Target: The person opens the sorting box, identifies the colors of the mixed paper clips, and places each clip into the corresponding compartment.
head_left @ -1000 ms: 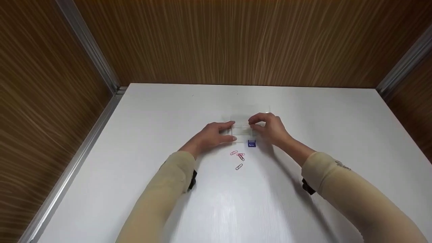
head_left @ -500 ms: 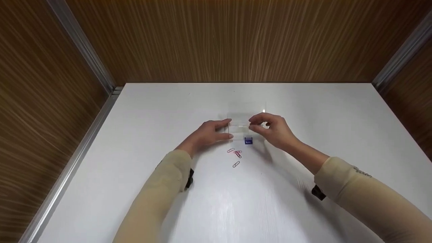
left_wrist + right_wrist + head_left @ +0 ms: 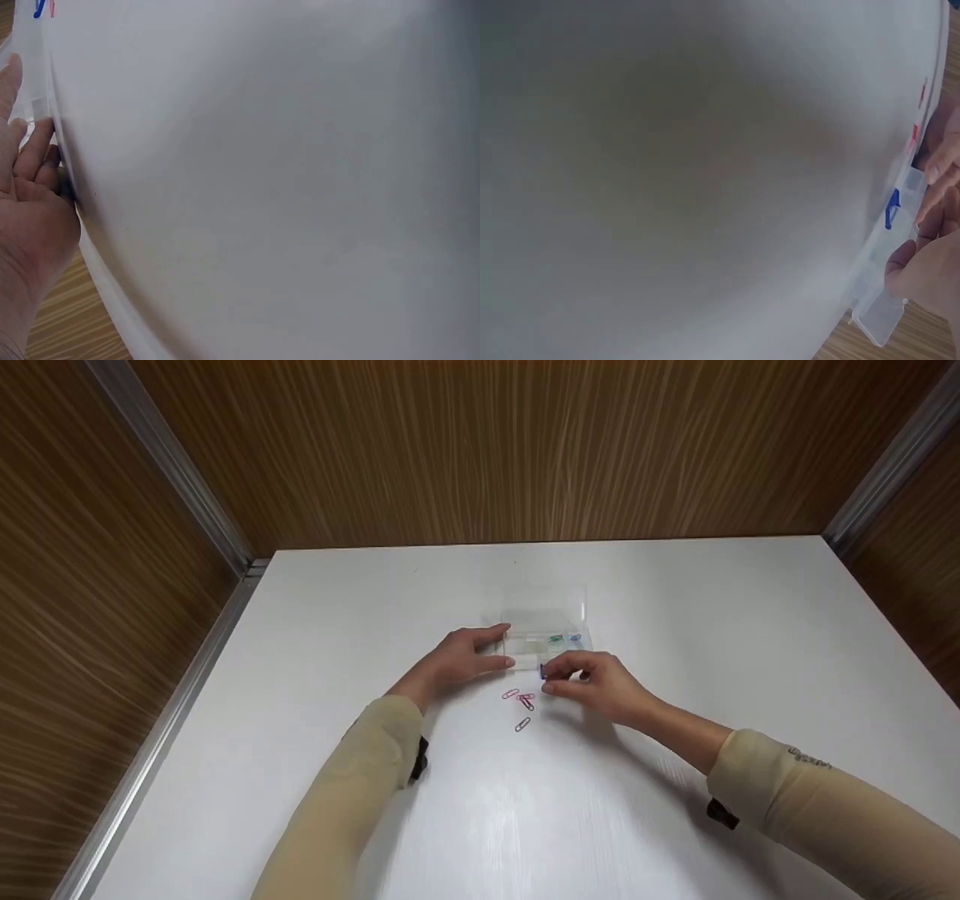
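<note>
A small clear plastic box (image 3: pixel 544 639) stands mid-table with its lid up; green and blue bits (image 3: pixel 556 639) show inside. My left hand (image 3: pixel 504 646) grips the box's left end between thumb and fingers; the left wrist view shows only its palm and fingers (image 3: pixel 30 202) against the white table. My right hand (image 3: pixel 547 679) is just in front of the box, thumb and forefinger pinching a small blue clip (image 3: pixel 542 671). That blue clip (image 3: pixel 892 208) sits beside my right fingers (image 3: pixel 937 176) in the right wrist view, next to the clear box (image 3: pixel 881 319). Pink paper clips (image 3: pixel 519 697) and a grey one (image 3: pixel 523 724) lie nearer me.
The white table (image 3: pixel 675 607) stands in a corner of wood-grain walls (image 3: pixel 480 450) with metal trim strips (image 3: pixel 172 472) at left and right. Its left edge runs along a metal rail (image 3: pixel 150 750).
My right hand has come down from the box's lid to the blue clip in front of the box. The lid now stands up. My left hand stays on the box's left end.
</note>
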